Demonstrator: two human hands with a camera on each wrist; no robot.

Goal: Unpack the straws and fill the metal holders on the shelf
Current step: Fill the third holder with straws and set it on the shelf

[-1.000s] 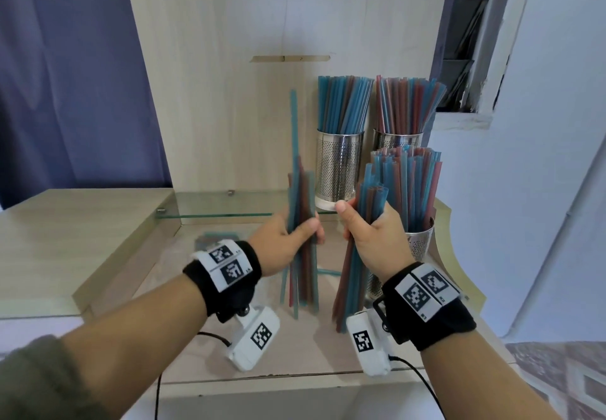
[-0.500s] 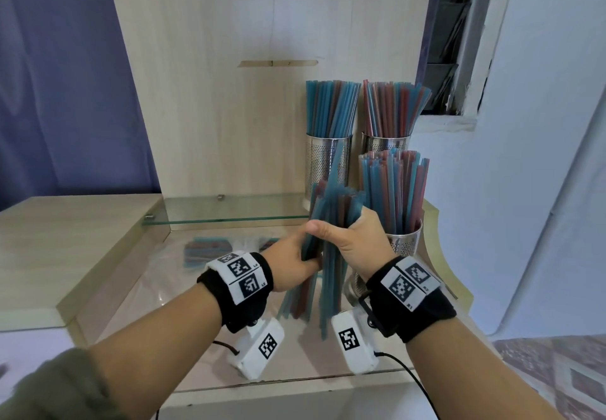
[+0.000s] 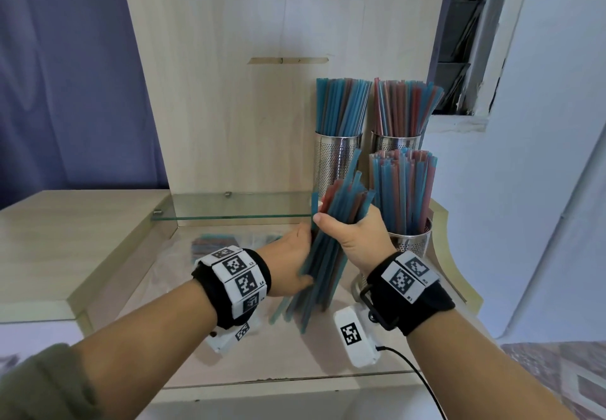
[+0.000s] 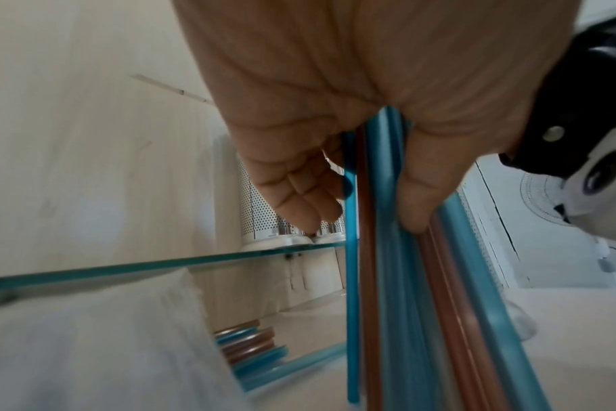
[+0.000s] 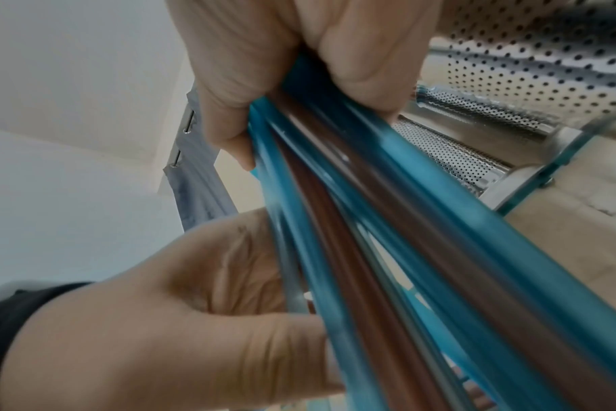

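One bundle of blue and red straws (image 3: 331,246) leans to the upper right in front of the glass shelf (image 3: 236,216). My right hand (image 3: 347,232) grips it round the middle. My left hand (image 3: 295,265) holds its lower part from the left, with the thumb across the straws (image 5: 334,250) in the right wrist view. Three perforated metal holders stand at the right: back left (image 3: 334,164), back right (image 3: 395,142) and front (image 3: 411,242). Each is packed with upright straws. The bundle's tips reach up beside the back left holder.
More straws in a clear wrapper (image 3: 210,244) lie on the wooden table (image 3: 137,288) under the glass shelf, also seen as wrapped straws (image 4: 250,344) in the left wrist view. A wooden back panel (image 3: 229,108) rises behind; a white wall stands to the right.
A second ago each hand held its own bunch, a little apart. The two bunches have come together into one bundle, which now tilts to the right with both hands on it.
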